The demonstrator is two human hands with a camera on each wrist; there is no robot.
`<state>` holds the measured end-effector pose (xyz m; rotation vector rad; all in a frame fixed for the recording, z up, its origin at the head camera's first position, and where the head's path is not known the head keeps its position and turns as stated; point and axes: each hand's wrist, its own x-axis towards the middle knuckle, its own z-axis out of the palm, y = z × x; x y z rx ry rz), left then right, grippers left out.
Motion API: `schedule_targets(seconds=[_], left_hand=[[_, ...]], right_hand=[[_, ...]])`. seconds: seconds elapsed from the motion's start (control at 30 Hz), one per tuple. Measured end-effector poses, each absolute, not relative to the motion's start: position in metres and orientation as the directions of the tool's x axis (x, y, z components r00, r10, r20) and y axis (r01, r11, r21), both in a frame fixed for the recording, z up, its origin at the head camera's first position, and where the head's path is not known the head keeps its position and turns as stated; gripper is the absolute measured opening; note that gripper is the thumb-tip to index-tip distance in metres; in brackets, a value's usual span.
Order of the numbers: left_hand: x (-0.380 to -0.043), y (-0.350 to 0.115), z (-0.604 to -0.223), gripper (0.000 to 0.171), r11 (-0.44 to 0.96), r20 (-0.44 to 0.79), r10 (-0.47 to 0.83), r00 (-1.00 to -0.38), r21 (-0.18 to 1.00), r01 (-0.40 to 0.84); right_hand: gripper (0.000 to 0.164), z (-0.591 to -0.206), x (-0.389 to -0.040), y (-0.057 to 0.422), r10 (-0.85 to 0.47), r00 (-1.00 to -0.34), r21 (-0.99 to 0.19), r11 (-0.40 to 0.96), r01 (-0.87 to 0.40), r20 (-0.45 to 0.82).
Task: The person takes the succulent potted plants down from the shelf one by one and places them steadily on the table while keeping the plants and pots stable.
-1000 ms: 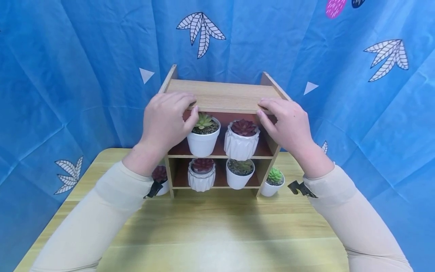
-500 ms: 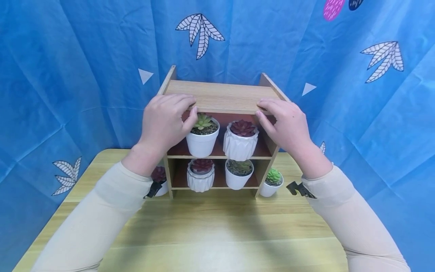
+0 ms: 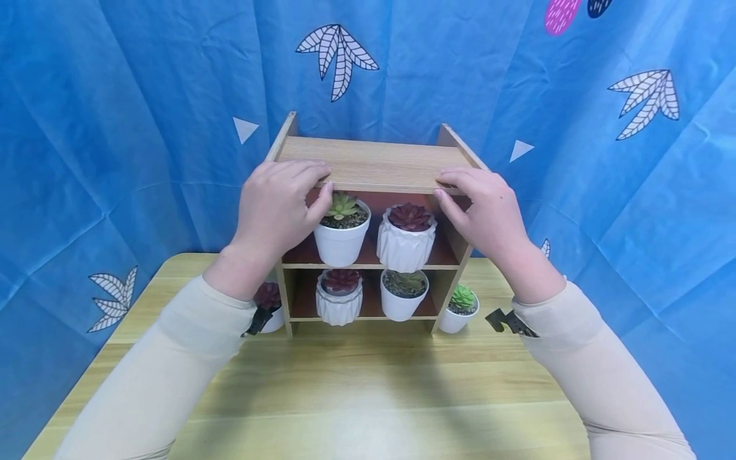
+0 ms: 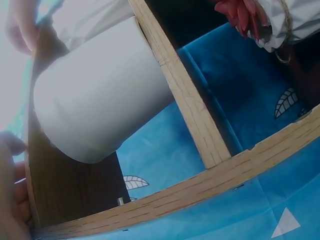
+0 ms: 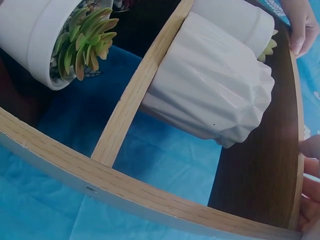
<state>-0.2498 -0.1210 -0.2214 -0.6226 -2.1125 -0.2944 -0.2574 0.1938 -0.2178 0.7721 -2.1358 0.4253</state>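
Note:
A small wooden shelf [image 3: 379, 163] stands on the table, its top board between two raised side panels. My left hand [image 3: 276, 204] grips the left part of the board's front edge, fingers on top and thumb at the front. At the right part, my right hand [image 3: 489, 207] holds the same edge likewise. Under the board, on the middle level, sit a green succulent in a smooth white pot [image 3: 340, 246] and a dark red one in a faceted white pot [image 3: 407, 249]. Below them are a ribbed white pot [image 3: 339, 308] and a smooth white pot [image 3: 401, 305], both planted.
On the table right of the shelf stands a bright green succulent in a white pot [image 3: 457, 321]. Another white pot [image 3: 273, 322] with a dark red plant is at the left, partly behind the left wrist. A blue patterned curtain [image 3: 190, 128] hangs behind and around the table [image 3: 368, 396].
The head view has shifted very slightly. Both hands keep their places on the board's front edge, and the shelf and pots stay where they were.

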Motion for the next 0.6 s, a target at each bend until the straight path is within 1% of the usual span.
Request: schedule_targets(seconds=[0.13,0.4,0.6], left_hand=[[-0.249,-0.121,-0.221,0.036,0.85,0.807,0.324,-0.494,-0.019,0.527],[-0.249,-0.122,-0.22,0.035,0.844,0.816,0.323,-0.479,-0.02,0.536],[-0.248,-0.122,-0.219,0.035,0.847,0.81,0.323,-0.49,-0.016,0.532]], right_hand=[[0.022,-0.218,-0.255,0.194,-0.373,-0.484,-0.055,0.745,-0.665,0.791],[0.019,-0.217,-0.249,0.195,-0.363,-0.482,-0.075,0.733,-0.676,0.797],[0.017,-0.218,-0.245,0.197,-0.349,-0.461,-0.083,0.718,-0.691,0.816]])
